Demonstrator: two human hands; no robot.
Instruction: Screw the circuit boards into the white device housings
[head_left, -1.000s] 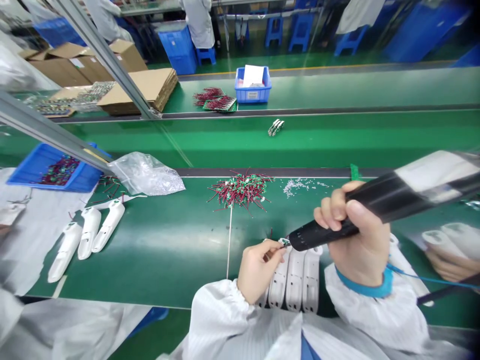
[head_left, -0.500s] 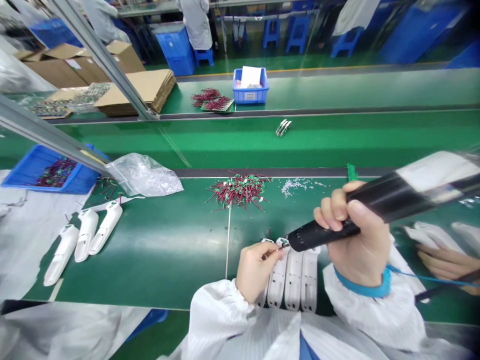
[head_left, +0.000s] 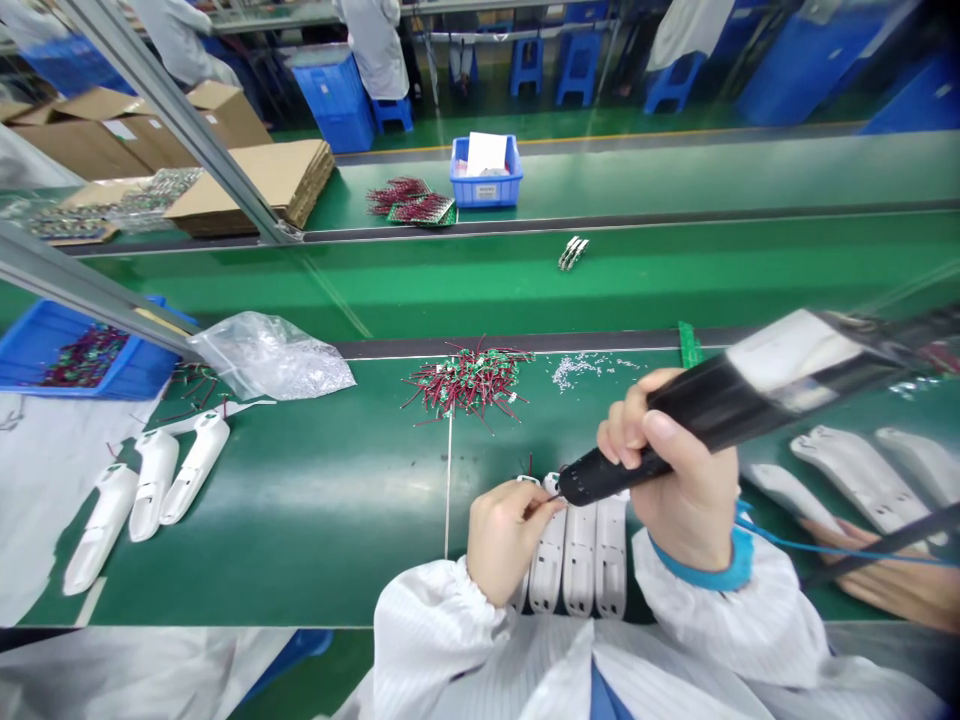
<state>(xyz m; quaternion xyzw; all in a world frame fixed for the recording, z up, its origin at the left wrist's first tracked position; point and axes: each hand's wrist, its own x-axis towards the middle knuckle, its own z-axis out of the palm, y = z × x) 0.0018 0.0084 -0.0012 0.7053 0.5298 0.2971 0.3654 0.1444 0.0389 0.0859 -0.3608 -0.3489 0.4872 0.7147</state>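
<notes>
Head view: a black cylindrical driver tool (head_left: 724, 398) is gripped in the closed right hand (head_left: 686, 490), its tip near the far end of white elongated plastic housings (head_left: 579, 570) on the green counter (head_left: 337, 520). Beside the tip, the left hand (head_left: 499, 535) is pinched closed; its contents cannot be told.

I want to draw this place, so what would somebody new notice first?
Probably the big black tool, gripped in the right hand on the right, its tip beside the left hand's fingertips at the far end of a row of white casings. Next comes the spiky pile of red wires and green pieces beyond the hands on the green table, with tiny pale bits scattered to its right.
</notes>
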